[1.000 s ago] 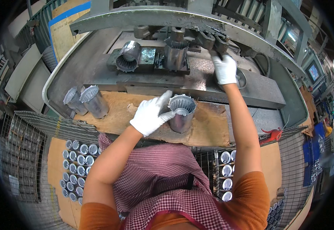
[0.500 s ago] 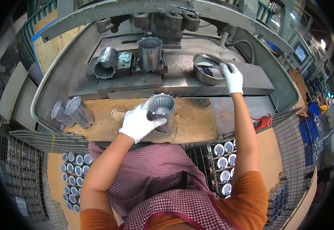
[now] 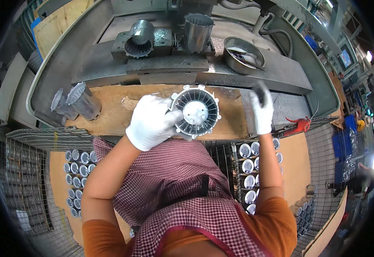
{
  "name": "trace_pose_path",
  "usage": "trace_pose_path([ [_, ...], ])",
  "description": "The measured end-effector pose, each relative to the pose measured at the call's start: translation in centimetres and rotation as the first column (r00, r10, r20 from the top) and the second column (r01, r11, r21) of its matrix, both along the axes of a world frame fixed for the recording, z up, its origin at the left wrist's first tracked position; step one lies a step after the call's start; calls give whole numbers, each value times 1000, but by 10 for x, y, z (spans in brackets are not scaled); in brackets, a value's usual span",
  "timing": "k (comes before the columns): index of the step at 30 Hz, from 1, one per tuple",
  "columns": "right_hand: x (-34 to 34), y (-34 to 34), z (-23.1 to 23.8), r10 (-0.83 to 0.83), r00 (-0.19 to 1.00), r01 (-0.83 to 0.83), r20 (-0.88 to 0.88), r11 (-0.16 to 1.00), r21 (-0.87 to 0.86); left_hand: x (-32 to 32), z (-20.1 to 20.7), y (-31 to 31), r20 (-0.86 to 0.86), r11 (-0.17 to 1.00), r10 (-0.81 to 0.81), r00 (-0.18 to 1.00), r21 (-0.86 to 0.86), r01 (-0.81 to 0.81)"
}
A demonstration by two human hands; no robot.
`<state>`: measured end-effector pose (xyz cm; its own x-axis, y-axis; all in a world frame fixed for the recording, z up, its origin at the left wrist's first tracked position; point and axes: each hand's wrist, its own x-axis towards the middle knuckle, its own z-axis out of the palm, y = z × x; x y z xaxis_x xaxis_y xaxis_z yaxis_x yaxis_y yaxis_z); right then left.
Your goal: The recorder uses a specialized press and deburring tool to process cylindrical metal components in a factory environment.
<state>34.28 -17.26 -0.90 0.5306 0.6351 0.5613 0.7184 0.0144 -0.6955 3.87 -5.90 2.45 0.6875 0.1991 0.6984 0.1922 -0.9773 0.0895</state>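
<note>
Above the wooden board's front edge, my left hand (image 3: 149, 122) in a white glove grips a finned cylindrical metal housing (image 3: 195, 112). Its round face, ringed with fins and small lugs, is tilted up toward me. My right hand (image 3: 262, 112), also gloved in white, is raised to the right of the housing and apart from it. A dark thing (image 3: 262, 93), smeared by motion, is in its fingers; its kind cannot be made out. Beyond that hand a round metal bowl (image 3: 243, 55) stands on the machine bed, with dark tools lying in it.
Two similar housings (image 3: 84, 100) stand at the left of the wooden board (image 3: 122, 92). On the machine fixture are an upright housing (image 3: 198, 34) and a tipped one (image 3: 139, 39). A red-handled tool (image 3: 299, 125) lies far right. Wire cages (image 3: 28, 141) with stacked parts flank me.
My right hand has drawn back from the bowl toward me, with a dark thing in it. My left hand has lifted the housing off the board and tipped its face toward me.
</note>
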Motion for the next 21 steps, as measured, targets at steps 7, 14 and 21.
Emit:
trace_pose_path([
  [7,-88,-19,-20,469,60,-648,-881,689,323,0,17,-14,95,992,-123,988,-19,125],
  [14,-98,-34,-53,316,-552,-432,-772,683,589,15,28,-31,-42,931,-193,980,-323,169],
  [21,-15,-163,-65,397,-379,-464,-836,699,543,0,-21,-12,-156,959,-156,975,-261,111],
])
